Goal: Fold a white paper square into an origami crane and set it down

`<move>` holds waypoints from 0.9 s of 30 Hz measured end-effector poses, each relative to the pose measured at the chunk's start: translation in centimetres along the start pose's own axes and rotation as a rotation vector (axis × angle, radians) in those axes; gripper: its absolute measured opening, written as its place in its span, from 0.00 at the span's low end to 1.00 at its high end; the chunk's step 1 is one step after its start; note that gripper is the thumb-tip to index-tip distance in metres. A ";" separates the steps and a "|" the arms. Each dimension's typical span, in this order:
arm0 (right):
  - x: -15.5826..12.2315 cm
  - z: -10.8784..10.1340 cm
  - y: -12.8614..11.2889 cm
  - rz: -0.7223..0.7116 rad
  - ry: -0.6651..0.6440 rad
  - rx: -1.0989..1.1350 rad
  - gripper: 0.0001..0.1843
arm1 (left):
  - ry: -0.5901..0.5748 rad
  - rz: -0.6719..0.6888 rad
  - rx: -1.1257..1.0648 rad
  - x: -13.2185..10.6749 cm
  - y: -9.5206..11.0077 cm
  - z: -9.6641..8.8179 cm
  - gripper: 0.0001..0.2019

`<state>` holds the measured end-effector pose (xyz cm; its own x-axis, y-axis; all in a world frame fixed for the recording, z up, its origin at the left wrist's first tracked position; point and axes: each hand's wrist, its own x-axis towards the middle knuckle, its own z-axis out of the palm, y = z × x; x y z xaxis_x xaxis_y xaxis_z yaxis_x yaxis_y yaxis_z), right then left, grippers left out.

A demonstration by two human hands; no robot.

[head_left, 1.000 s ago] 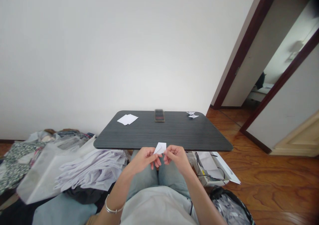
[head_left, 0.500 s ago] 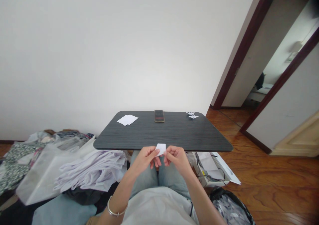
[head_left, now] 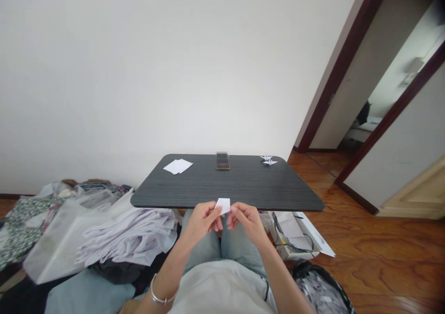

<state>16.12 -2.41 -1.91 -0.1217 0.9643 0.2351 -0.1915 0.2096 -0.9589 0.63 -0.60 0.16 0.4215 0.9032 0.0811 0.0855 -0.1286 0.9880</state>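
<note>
Left hand [head_left: 205,217] is pinching a small folded white paper [head_left: 224,204] between thumb and fingers, around the middle of the desk's [head_left: 222,186] near edge. Right hand [head_left: 245,214] is curling its fingers just beside the paper, but I can't make out if it's gripping too. White sheets [head_left: 178,166] are lying near the far left corner, paper birds [head_left: 270,162] are sitting by the far right.

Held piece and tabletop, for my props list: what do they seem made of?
Held piece: probably matte white paper, judging by its crisp edges. Tabletop: perhaps dark, low-sheen laminate, given its fine grain lines; real wood isn't ruled out.
</note>
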 end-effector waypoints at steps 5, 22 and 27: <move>0.1 0.3 0.2 0.008 0.060 -0.012 0.15 | -0.010 0.012 0.020 -0.1 0.1 0.2 0.18; 0.5 -0.8 0.7 0.033 0.058 -0.025 0.15 | -0.244 -0.088 -0.085 -0.3 0.3 -0.4 0.14; 0.3 -0.6 0.4 0.033 0.050 -0.021 0.15 | -0.258 -0.087 -0.123 -0.4 0.5 -0.6 0.18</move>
<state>16.61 -1.92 -2.36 -0.0785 0.9775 0.1958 -0.1673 0.1807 -0.9692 0.00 -0.81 0.74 0.6346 0.7724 -0.0256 0.0280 0.0101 0.9996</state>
